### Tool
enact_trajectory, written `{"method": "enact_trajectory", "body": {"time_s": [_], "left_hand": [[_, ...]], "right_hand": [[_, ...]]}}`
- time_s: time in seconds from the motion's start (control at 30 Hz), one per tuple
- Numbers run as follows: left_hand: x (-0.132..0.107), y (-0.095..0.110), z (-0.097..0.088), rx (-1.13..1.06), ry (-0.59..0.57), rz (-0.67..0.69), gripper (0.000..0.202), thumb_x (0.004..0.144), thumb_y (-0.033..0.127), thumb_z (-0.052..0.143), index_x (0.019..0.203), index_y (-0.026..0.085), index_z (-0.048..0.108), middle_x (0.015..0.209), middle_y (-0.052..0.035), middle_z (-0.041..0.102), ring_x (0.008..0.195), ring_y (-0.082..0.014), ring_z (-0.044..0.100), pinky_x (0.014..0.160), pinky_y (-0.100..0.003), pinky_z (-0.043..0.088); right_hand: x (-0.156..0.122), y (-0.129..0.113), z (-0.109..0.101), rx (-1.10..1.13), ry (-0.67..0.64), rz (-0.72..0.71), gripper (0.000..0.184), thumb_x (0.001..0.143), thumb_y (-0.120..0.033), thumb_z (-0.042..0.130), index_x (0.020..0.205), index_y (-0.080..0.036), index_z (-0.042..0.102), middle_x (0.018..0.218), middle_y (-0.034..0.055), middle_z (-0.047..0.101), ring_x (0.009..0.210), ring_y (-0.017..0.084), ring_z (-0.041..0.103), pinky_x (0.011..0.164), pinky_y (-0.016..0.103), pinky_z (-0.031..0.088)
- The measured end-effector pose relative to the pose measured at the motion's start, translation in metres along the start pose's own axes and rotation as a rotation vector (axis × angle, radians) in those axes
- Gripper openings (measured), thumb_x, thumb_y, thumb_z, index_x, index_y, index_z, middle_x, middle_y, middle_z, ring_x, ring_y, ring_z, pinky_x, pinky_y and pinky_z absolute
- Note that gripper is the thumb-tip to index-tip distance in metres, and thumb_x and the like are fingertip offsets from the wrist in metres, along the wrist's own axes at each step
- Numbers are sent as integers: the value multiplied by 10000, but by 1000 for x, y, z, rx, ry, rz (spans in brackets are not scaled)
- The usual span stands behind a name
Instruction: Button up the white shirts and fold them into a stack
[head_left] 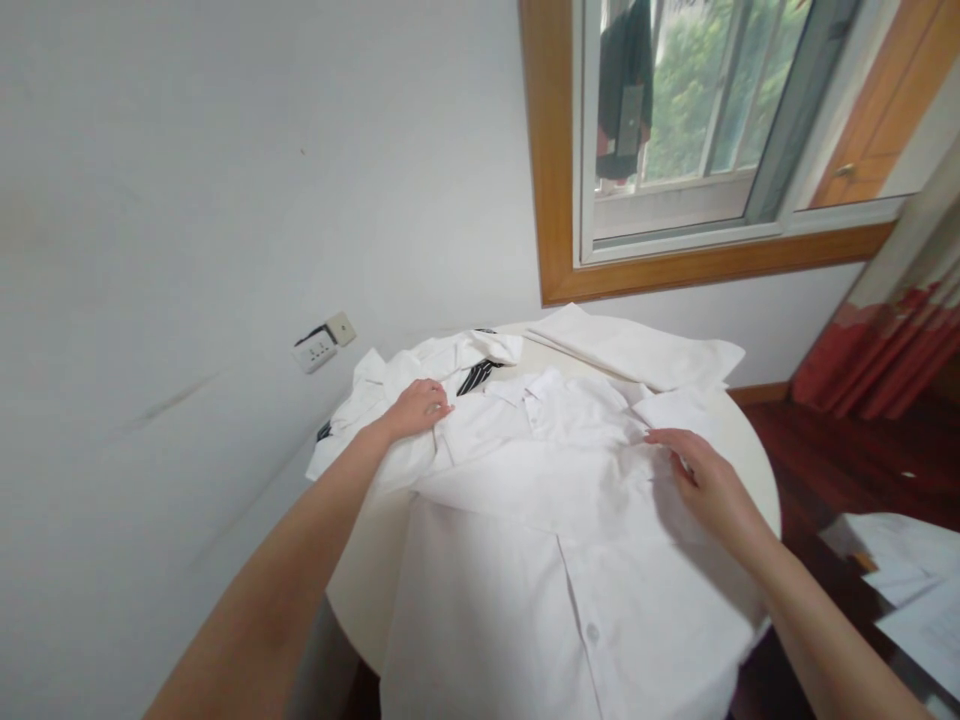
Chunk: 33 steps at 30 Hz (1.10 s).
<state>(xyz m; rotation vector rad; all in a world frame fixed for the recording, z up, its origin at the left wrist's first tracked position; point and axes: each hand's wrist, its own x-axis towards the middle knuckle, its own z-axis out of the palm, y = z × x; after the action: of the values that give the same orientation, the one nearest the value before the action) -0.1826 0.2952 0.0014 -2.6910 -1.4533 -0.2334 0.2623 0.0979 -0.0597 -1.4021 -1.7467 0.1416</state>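
Observation:
A white button-up shirt (510,590) lies front side up on a round table, its collar toward the wall and its lower part hanging over the near edge. A wide fold crosses its chest. At the shirt's left shoulder area, my left hand (416,408) is closed, thumb and fingers together on the cloth. Over on the right side, my right hand (701,478) touches the shirt near the sleeve, fingers stretched out and thumb apart. Beyond my left hand lies another white garment (397,375) with black striped parts (478,376).
Folded white cloth (637,345) rests at the table's far right. The round cream table (367,580) stands against a wall with a socket (315,350). A wood-framed window (555,200) is above, a red and cream curtain (870,350) to the right. White papers (915,570) sit lower right.

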Motion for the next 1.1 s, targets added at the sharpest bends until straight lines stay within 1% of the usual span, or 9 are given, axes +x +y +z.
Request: {"method": "enact_trajectory", "body": {"time_s": [0.1, 0.17, 0.3, 0.43, 0.53, 0.63, 0.8, 0.97, 1.1], "left_hand": [[-2, -12, 5, 74, 130, -185, 371, 911, 449, 407, 907, 187, 669, 1084, -94, 595, 1043, -227, 500, 978, -367, 378], [-5, -12, 5, 166, 163, -245, 335, 899, 426, 441, 915, 173, 660, 1064, -119, 586, 1046, -255, 493, 955, -388, 380], [-12, -3, 2, 241, 152, -156, 310, 914, 350, 414, 1007, 175, 652, 1062, -134, 583, 1066, -277, 488, 942, -409, 372], [-14, 1, -1, 179, 64, -62, 401, 960, 368, 315, 1077, 225, 671, 1151, -89, 592, 1115, -249, 478, 983, -399, 352], [-12, -8, 0, 147, -7, 16, 408, 939, 452, 369, 996, 230, 706, 1227, -72, 578, 1177, -251, 449, 1015, -397, 331], [-12, -19, 0, 173, 4, 69, 405, 921, 475, 411, 881, 204, 710, 1169, -83, 602, 1127, -242, 473, 987, -386, 342], [-12, -26, -7, 216, 135, 46, 473, 915, 520, 416, 741, 185, 701, 897, -97, 615, 931, -243, 504, 843, -394, 366], [-11, -19, -9, 311, 179, 21, 476, 876, 580, 479, 709, 189, 694, 898, -102, 594, 959, -267, 483, 870, -422, 331], [-9, -4, -3, 393, 213, -81, 420, 882, 548, 493, 827, 174, 679, 967, -128, 598, 1018, -296, 479, 904, -436, 328]], "right_hand": [[-1, 0, 5, -71, -41, 3, 419, 796, -99, 384, 1118, -224, 621, 1201, 91, 635, 1116, 239, 609, 987, 408, 478], [-4, -2, 9, -140, -76, 16, 452, 781, -78, 382, 1135, -219, 625, 1222, 93, 624, 1065, 247, 636, 940, 407, 509], [-14, -3, 12, -290, -128, 45, 432, 806, -93, 382, 1134, -200, 641, 1249, 114, 614, 959, 266, 669, 810, 409, 556], [-22, 2, 13, -284, -117, 12, 381, 831, -139, 411, 1122, -187, 651, 1213, 124, 627, 971, 271, 662, 836, 413, 547], [-24, 7, 16, -252, -91, 1, 323, 875, -195, 427, 1097, -183, 661, 1167, 134, 636, 965, 269, 659, 847, 406, 542], [-27, 11, 17, -241, -61, -8, 318, 880, -181, 418, 1079, -186, 666, 1134, 132, 631, 937, 251, 661, 830, 384, 548], [-42, 15, 10, -291, -68, -13, 398, 845, -112, 394, 1138, -190, 652, 1132, 116, 590, 821, 206, 675, 771, 344, 563], [-50, 15, 5, -345, -114, -41, 411, 851, -100, 378, 1137, -206, 653, 1144, 105, 572, 796, 191, 674, 731, 323, 563], [-44, 10, 4, -387, -84, -46, 417, 839, -85, 379, 1146, -180, 644, 1160, 118, 576, 803, 197, 668, 737, 327, 562]]}}
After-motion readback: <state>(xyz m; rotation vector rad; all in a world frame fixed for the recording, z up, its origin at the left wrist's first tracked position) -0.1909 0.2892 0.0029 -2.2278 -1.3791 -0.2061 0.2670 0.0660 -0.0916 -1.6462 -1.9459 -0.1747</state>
